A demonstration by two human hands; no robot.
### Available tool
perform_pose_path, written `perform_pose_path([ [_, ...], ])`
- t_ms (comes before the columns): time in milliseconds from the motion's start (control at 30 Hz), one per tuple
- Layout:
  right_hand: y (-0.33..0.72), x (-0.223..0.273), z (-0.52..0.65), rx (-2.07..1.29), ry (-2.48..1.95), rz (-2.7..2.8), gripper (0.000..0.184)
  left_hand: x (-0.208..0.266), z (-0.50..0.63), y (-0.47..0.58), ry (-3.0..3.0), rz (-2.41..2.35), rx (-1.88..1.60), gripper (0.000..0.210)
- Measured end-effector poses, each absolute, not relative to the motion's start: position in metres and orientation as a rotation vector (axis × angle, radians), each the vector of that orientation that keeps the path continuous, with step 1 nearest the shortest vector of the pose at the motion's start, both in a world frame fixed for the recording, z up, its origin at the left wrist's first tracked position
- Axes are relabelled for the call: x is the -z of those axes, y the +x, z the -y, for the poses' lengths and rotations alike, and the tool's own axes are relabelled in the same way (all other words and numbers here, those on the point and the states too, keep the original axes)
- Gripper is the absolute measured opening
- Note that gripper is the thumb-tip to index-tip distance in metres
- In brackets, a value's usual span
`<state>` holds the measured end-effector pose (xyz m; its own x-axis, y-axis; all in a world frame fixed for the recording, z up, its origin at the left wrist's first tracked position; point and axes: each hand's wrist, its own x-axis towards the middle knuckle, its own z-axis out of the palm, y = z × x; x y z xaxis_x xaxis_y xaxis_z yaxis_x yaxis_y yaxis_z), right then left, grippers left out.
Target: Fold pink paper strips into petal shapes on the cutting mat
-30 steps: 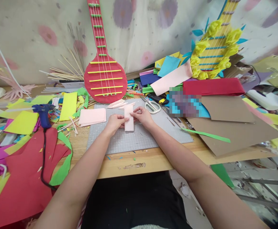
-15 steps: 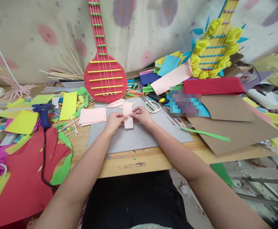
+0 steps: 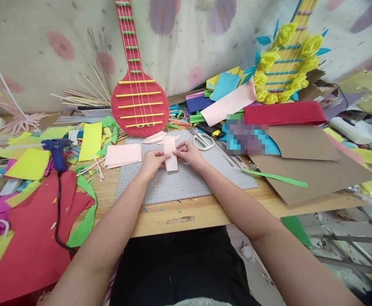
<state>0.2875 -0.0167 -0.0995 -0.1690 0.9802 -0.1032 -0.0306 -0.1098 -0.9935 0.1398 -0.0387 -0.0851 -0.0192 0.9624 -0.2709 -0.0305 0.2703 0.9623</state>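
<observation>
Between my two hands, a narrow strip of pale pink paper point(image 3: 171, 146) stands lengthwise above the grey cutting mat point(image 3: 160, 189). My left hand point(image 3: 154, 162) pinches its left edge, thumb on the front. From the other side, my right hand point(image 3: 189, 155) grips the right edge with thumb and fingers. Behind the strip lie cut pink paper pieces point(image 3: 154, 137). A stack of pink paper point(image 3: 123, 155) rests left of my left hand. Scissors with white handles point(image 3: 204, 142) lie just beyond my right hand.
A red paper lute point(image 3: 140, 106) leans at the back, and a yellow one with paper flowers point(image 3: 283, 63) at the right. To the left are a blue glue gun point(image 3: 57, 155) and red paper point(image 3: 42, 225). Brown cardboard point(image 3: 300, 178) lies right.
Both hands keep their hold on the pink paper strip, almost without moving. The whole view has shifted very slightly.
</observation>
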Motion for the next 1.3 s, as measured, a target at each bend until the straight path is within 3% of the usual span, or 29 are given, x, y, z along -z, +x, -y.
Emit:
perform_pose_path([
  [833,0.288,0.106,0.009,-1.317,-1.131,1.155,0.029,0.089,0.035,0.142,0.977,-1.36,-1.086,0.022],
  [1000,0.288,0.107,0.006,-1.29,-1.113,1.098,0.034,0.09,0.034,0.144,0.977,-1.355,-1.095,0.012],
  [1300,0.292,0.108,0.004,-1.252,-1.103,1.048,0.041,0.086,0.037,0.145,1.019,-1.326,-1.001,0.012],
])
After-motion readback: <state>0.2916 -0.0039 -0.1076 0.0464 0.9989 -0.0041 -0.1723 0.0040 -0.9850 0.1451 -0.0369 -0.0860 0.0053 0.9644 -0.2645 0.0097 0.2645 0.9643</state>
